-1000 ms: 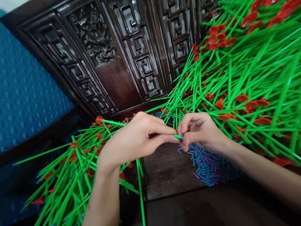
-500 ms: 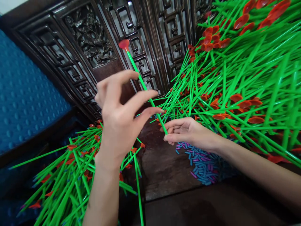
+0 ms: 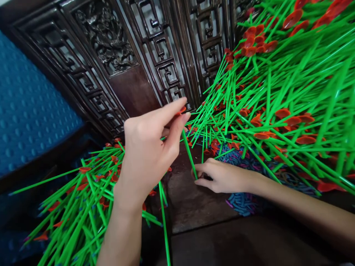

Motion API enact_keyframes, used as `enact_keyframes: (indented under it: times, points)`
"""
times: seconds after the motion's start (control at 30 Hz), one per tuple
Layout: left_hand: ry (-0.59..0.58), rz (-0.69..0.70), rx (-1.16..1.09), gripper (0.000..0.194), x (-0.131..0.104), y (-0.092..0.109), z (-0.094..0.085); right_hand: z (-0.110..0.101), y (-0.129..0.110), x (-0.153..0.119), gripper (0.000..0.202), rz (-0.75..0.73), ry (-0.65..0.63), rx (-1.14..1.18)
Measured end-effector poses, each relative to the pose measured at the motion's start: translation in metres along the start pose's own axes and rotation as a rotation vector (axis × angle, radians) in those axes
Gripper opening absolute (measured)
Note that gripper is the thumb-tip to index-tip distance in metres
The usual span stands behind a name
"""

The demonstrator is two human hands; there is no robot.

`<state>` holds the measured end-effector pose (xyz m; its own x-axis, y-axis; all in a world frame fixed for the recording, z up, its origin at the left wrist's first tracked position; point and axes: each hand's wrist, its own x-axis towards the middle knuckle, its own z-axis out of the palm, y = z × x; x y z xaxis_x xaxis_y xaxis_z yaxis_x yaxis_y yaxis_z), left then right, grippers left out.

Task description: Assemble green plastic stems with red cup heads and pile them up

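A green balloon stick (image 3: 189, 155) with a red cup (image 3: 181, 110) slants between my two hands, above the dark wooden surface. My left hand (image 3: 149, 147) is closed in a pinch round its upper part, where the red cup shows between thumb and index finger. At its lower end the fingertips of my right hand (image 3: 222, 175) are closed on the stick; whether a small plug is also in them is hidden. Behind and under my right wrist lies a heap of small blue and purple plugs (image 3: 244, 205).
To the right rises a big pile of green sticks with red cups (image 3: 291, 85). A second pile of sticks (image 3: 83, 207), several with blue tips, lies at lower left. A carved dark wooden backrest (image 3: 138, 88) stands behind, and blue dimpled material (image 3: 33, 107) at far left.
The stick has dropped lower, its red cup now down at my left fingertips. My left fingers have closed from a loose spread, and my right hand has moved slightly down.
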<state>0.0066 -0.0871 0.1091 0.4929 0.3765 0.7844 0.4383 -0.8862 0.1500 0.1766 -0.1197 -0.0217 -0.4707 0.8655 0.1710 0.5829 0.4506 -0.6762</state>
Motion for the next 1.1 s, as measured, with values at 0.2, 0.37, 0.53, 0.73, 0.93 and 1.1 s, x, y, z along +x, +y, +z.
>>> enact_keyframes:
  times: [0.2,0.37,0.53,0.73,0.93,1.1]
  points:
    - [-0.116,-0.004,0.013,0.024,-0.002,0.001,-0.010,0.005,-0.001,0.005,0.029,-0.085,0.165,0.066]
    - [-0.135,-0.037,0.008,0.023,-0.003,0.010,-0.015,0.005,-0.001,0.006,0.022,-0.137,0.163,0.021]
    - [-0.157,0.009,0.074,0.021,-0.003,0.017,-0.013,0.003,-0.002,0.003,0.013,-0.228,0.165,-0.052]
    - [-0.178,-0.071,-0.051,0.019,-0.001,0.012,-0.014,0.004,-0.003,0.006,0.018,-0.266,0.186,-0.068]
    - [-0.406,-0.089,-0.257,0.055,-0.005,-0.001,0.005,0.012,0.010,0.005,0.021,-0.177,0.229,0.117]
    - [-0.400,-0.071,-0.255,0.063,-0.004,0.001,0.013,0.011,0.006,0.000,0.029,-0.157,0.173,0.137]
